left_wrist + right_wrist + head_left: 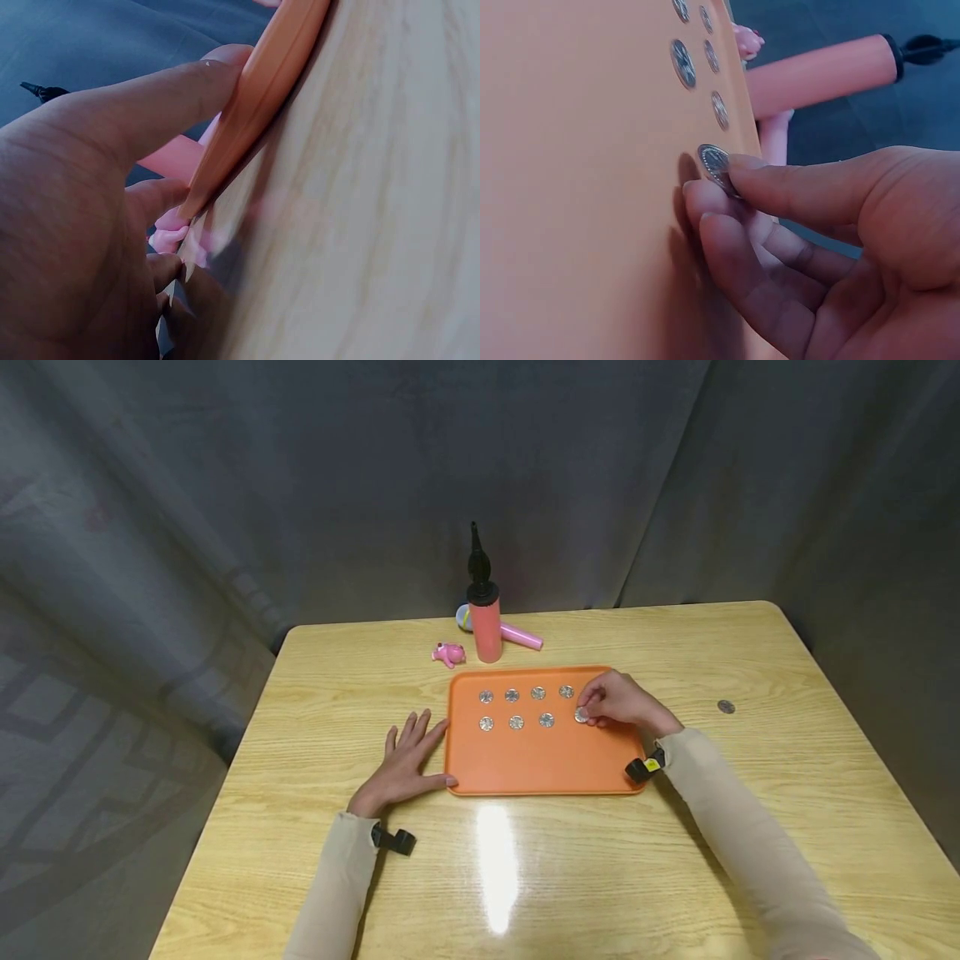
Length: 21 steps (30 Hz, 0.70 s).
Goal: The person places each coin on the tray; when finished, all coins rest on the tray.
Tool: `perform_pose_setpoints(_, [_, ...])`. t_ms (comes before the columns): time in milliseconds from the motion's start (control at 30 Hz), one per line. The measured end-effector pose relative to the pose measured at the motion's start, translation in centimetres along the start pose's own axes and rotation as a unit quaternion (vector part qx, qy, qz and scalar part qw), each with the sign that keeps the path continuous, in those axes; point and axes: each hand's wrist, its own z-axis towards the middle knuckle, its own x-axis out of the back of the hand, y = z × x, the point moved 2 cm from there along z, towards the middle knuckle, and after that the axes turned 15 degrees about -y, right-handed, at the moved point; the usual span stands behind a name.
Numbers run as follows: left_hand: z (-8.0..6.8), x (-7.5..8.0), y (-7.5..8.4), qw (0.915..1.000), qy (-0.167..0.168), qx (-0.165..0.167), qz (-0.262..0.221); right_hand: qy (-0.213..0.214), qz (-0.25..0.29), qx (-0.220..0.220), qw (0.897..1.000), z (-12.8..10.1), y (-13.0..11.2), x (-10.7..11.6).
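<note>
An orange tray [540, 764] lies on the table with silver coins in two rows, four in the back row and three in the front. My right hand [618, 702] pinches another coin [714, 163] between thumb and fingers at the right end of the front row, close over the tray floor. My left hand [405, 768] is spread at the tray's left side, its thumb and index finger touching the rim, as the left wrist view also shows along the tray's edge [255, 105].
One more coin [726, 707] lies on the table right of the tray. Behind the tray stand a pink pump [488, 631] with a black nozzle, a small pink toy figure [449, 653] and a pink-handled object [521, 637]. Grey curtains hang beyond the table's back edge.
</note>
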Motion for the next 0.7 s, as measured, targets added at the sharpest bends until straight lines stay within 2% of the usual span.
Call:
perform_pose_setpoints(200, [0.0, 0.0, 0.1, 1.0000, -0.002, -0.001, -0.002, 0.002, -0.025, 0.014, 1.000, 0.5, -0.3, -0.7])
perform_pose_setpoints(333, [-0.1, 0.0, 0.1, 1.0000, -0.001, -0.002, -0.003, 0.017, -0.068, 0.017, 0.997, 0.6, -0.8, -1.1])
perform_pose_setpoints(500, [-0.2, 0.1, 0.0, 1.0000, 0.000, -0.004, -0.006, 0.051, -0.150, 0.020, 0.987, 0.6, -1.6, -1.5])
perform_pose_setpoints(700, [-0.1, 0.1, 0.0, 1.0000, -0.002, -0.003, -0.004, 0.063, -0.192, 0.017, 0.979, 0.4, -2.0, -1.8])
